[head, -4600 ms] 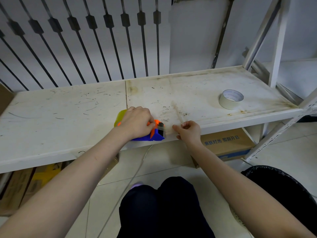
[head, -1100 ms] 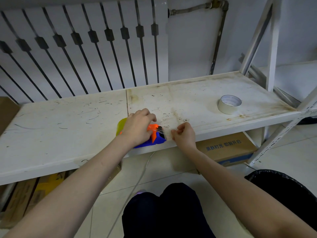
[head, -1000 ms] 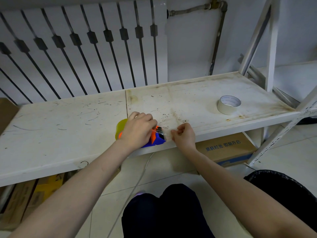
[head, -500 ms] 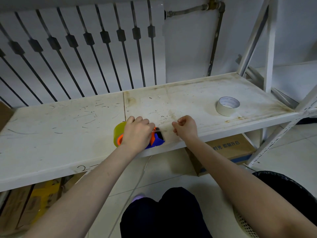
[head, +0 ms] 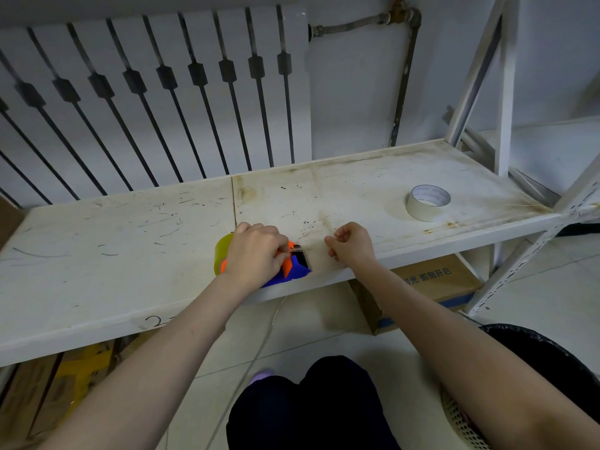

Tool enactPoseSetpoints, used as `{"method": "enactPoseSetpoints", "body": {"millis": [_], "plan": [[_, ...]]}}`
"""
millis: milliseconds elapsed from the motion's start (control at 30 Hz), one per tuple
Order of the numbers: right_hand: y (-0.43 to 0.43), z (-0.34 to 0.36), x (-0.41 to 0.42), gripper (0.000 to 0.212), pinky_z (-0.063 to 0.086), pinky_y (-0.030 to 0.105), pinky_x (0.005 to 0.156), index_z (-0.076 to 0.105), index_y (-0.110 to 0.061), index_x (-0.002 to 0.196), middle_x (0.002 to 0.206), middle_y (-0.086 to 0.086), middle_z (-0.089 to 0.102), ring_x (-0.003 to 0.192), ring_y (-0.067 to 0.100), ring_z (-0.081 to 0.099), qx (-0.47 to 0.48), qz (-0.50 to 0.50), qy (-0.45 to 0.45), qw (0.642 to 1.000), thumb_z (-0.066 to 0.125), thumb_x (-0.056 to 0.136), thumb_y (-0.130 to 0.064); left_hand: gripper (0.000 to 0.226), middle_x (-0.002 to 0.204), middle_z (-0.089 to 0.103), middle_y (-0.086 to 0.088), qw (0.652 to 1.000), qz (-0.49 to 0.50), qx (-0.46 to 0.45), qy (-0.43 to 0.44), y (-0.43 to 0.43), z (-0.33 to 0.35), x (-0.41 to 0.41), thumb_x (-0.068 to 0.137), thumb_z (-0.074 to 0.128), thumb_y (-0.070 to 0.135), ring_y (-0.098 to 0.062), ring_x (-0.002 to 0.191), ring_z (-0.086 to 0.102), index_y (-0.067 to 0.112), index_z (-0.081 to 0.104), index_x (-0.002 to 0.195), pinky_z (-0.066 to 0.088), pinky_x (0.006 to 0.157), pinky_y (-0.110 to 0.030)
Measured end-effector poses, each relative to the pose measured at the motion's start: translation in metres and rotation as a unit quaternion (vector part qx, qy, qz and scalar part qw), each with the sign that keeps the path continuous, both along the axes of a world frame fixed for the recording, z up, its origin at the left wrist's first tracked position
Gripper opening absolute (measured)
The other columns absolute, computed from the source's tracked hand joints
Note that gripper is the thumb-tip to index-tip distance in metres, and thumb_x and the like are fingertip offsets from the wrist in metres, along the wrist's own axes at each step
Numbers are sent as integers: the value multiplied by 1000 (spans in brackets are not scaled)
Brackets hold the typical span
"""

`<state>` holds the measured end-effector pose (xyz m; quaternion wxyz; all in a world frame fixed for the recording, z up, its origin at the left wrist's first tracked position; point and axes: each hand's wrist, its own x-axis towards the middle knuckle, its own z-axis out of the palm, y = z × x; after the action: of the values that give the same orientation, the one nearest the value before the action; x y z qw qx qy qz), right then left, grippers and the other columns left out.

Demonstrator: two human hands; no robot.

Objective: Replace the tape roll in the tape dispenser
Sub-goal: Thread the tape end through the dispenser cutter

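A blue and orange tape dispenser lies at the front edge of the white shelf, with a yellowish tape roll mounted in it. My left hand presses down over the dispenser and hides most of it. My right hand pinches the free end of a clear tape strip drawn out to the right of the dispenser's mouth. A second, whitish tape roll lies flat on the shelf, far right, away from both hands.
A radiator and pipe stand behind the shelf. White shelf uprights rise at the right. Cardboard boxes sit under the shelf. A black-lined bin stands at lower right, by my knees.
My right hand has moved slightly away from the dispenser and farther onto the shelf, drawing the clear strip out. My left hand stays on the dispenser. The camera has tilted up a little.
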<state>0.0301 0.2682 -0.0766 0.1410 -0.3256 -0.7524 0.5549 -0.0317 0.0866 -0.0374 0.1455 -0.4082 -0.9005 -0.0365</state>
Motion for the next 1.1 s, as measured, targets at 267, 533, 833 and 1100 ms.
{"method": "enactPoseSetpoints", "body": {"millis": [267,533,833,1100], "plan": [[-4,-5,3,14,44,18,50,47,-9,89,70,7,59,50,9,55,-12,2,-5,1000,62,88,-9,13,91,66,6,999,-13,44,-10,-1,1,4,86,58,32,-20,83,62,25,69,85,38,82,-34],[-9,-9,0,16,46,20,53,46,-11,87,73,6,57,51,11,56,-27,11,-13,1000,62,88,-9,8,94,59,3,996,-51,77,-16,-6,-2,2,81,65,28,-20,64,59,22,68,78,45,74,-35],[-6,0,21,11,50,24,56,48,-8,88,71,3,56,55,11,59,-14,-4,90,996,59,89,-9,14,100,63,1,991,-4,84,-107,-3,11,-7,83,57,12,-23,95,57,19,63,94,45,83,-37],[-19,-9,35,18,53,31,61,48,-17,80,78,1,56,59,16,64,-3,-56,165,985,61,89,-10,23,105,65,0,993,15,-32,-110,3,17,-5,84,61,35,-22,105,51,22,72,99,43,89,-34]]}}
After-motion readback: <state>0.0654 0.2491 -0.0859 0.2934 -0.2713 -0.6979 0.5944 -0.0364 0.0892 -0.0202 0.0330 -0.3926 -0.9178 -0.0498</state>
